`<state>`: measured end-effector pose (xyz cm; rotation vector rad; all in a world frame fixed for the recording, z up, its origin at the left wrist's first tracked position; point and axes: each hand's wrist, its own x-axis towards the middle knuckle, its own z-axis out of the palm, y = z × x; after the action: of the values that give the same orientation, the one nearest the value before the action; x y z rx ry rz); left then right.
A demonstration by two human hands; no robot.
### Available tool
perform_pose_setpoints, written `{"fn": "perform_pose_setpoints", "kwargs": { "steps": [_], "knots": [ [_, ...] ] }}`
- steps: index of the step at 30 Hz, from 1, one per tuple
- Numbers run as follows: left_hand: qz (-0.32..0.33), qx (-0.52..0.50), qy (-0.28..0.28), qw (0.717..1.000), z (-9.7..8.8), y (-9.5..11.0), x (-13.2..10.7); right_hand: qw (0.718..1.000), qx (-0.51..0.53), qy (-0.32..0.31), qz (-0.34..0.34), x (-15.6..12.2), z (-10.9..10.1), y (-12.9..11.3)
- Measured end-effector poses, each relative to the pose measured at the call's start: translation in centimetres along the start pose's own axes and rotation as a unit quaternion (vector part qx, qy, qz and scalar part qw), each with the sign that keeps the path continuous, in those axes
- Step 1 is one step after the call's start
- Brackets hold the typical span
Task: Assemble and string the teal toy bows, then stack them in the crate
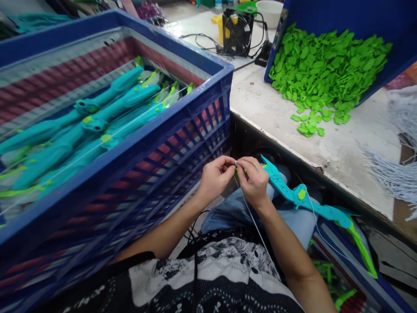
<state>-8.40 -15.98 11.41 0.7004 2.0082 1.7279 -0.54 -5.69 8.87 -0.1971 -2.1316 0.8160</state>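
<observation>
A teal toy bow (304,200) with green tips lies across my lap, running from my hands toward the lower right. My right hand (254,179) grips its near tip and pinches a thin white string (252,219) there. My left hand (214,176) faces it, fingers pinched on the same string end at the tip. The string trails down over my lap and a second run follows the bow's length.
A blue crate (137,143) of finished teal bows (97,121) stands at my left. A white worktable (342,143) ahead holds a pile of green plastic pieces (325,69), a small black fan (237,32) and bundled white strings (395,174). Another bin sits at lower right.
</observation>
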Motion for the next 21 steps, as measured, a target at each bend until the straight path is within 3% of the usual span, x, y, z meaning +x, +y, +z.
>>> {"fn": "perform_pose_setpoints", "kwargs": {
  "steps": [6, 10, 13, 21],
  "knots": [
    [0.035, 0.124, 0.027, 0.991, -0.9, -1.1, -1.1, 0.99, 0.109, 0.031, 0.084, -1.6, 1.4, -0.1],
    [0.089, 0.19, -0.037, 0.977, -2.7, -2.2, -1.8, 0.979, 0.15, -0.005, 0.136, -3.0, 2.5, -0.6],
    [0.108, 0.215, -0.068, 0.968, -3.9, -3.1, -2.7, 0.976, 0.165, -0.035, 0.141, -4.1, 3.2, -0.9],
    [0.151, 0.339, -0.051, 0.927, -5.3, -5.6, -4.9, 0.983, 0.123, -0.095, 0.101, -6.2, 4.5, -0.5]
  ]
}}
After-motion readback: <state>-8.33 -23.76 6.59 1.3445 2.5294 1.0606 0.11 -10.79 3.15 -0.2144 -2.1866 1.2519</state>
